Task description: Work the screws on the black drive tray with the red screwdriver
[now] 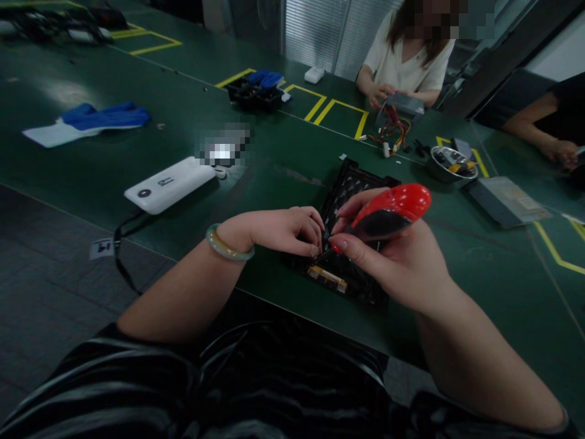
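Note:
A screwdriver (388, 213) with a bulbous red-and-black handle is gripped in my right hand (402, 262), its shaft slanting down to the left. Beneath both hands lies a black plastic panel (351, 183) with a patterned inner face, flat on the table near its front edge. An amber circuit strip (327, 278) shows on the panel's near end, close to the screwdriver's tip. My left hand (290, 231) is at the panel's left side, fingers curled and thumb near the tip. Whatever its fingertips hold, if anything, is hidden.
Left on the green table (183, 103) are a white power bank (169, 185) and blue-white gloves (98, 117). Farther back stands a black tray (253, 94). At right are a metal bowl (452, 166) and a grey metal plate (507, 200). A person opposite handles a wired metal box (404, 110).

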Demonstrator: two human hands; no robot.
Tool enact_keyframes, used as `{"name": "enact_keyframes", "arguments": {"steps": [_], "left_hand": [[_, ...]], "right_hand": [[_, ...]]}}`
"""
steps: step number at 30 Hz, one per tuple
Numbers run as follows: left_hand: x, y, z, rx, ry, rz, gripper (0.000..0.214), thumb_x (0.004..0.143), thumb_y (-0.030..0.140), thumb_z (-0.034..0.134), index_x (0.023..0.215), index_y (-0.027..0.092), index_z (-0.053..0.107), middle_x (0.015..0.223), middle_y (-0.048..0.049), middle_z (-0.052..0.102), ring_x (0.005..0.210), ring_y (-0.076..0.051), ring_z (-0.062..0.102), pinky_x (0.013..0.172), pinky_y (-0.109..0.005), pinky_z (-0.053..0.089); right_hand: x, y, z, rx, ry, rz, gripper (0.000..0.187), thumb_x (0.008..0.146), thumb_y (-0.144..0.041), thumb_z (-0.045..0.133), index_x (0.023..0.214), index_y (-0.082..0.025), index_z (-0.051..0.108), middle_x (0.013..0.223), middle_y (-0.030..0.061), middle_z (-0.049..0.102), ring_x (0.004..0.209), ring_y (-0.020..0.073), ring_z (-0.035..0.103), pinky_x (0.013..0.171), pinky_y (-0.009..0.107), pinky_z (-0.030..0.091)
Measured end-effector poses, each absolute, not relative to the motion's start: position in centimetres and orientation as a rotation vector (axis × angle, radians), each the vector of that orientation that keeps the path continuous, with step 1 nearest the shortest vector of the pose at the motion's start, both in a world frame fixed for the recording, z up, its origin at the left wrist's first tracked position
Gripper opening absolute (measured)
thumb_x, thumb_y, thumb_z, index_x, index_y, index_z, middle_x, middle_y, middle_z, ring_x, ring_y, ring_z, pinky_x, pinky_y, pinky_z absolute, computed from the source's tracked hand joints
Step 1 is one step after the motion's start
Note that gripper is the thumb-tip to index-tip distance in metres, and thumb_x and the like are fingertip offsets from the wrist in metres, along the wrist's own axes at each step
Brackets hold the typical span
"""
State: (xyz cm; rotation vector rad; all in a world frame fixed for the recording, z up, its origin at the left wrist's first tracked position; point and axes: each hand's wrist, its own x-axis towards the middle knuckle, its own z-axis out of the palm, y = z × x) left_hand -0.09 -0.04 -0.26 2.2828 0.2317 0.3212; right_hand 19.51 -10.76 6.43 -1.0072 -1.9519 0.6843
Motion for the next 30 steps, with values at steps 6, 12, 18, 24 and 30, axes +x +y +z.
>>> {"name": "enact_keyframes", "arguments": {"steps": [6,12,18,24,30], "left_hand": [[-0.1,0.2,-0.2,2.409,0.200,0.208,0.022,0.093,0.034,0.059,0.087,0.021,0.077,0.097,-0.0041,0.074,0.117,-0.022,0.050,0.105,-0.032,0.036],[-0.1,0.0,0.0,2.439,0.175,0.197,0.020,0.093,0.032,0.059,0.093,0.023,0.077,0.098,-0.0024,0.075,0.117,-0.021,0.048,0.107,-0.032,0.033],[-0.2,-0.2,0.1,2.418,0.190,0.199,0.020,0.092,0.030,0.060,0.085,0.020,0.076,0.098,-0.0042,0.074,0.117,-0.021,0.049,0.106,-0.031,0.036],[-0.3,-0.1,0.2,2.442,0.211,0.177,0.020,0.092,0.031,0.059,0.091,0.021,0.077,0.104,-0.0024,0.074,0.121,-0.021,0.047,0.107,-0.030,0.034],[-0.2,0.1,0.1,2.449,0.168,0.180,0.019,0.092,0.031,0.059,0.087,0.022,0.075,0.098,0.0000,0.075,0.117,-0.020,0.050,0.107,-0.030,0.031]], "right_hand": [[19.8,-10.6,6.1,-1.038,-1.946,0.692,0.039,0.081,-0.018,0.070,0.112,-0.025,0.046,0.100,0.0047,0.061,0.090,0.0197,0.062,0.082,0.037,0.055],[20.2,-10.6,6.2,-1.016,-1.911,0.817,0.045,0.079,-0.018,0.070,0.115,-0.026,0.044,0.103,0.0048,0.062,0.091,0.0215,0.063,0.088,0.041,0.055],[20.2,-10.3,6.0,-1.089,-1.802,0.829,0.044,0.079,-0.030,0.079,0.112,-0.026,0.050,0.100,0.0025,0.066,0.090,0.0211,0.066,0.083,0.039,0.058],[20.4,-10.7,7.1,-1.038,-1.831,0.965,0.044,0.087,-0.028,0.071,0.127,-0.024,0.055,0.111,0.0034,0.068,0.098,0.0197,0.068,0.089,0.036,0.059],[20.5,-10.7,6.9,-1.018,-1.784,0.931,0.055,0.088,-0.028,0.067,0.137,-0.028,0.042,0.106,0.0029,0.068,0.094,0.0198,0.068,0.089,0.039,0.059]]}}
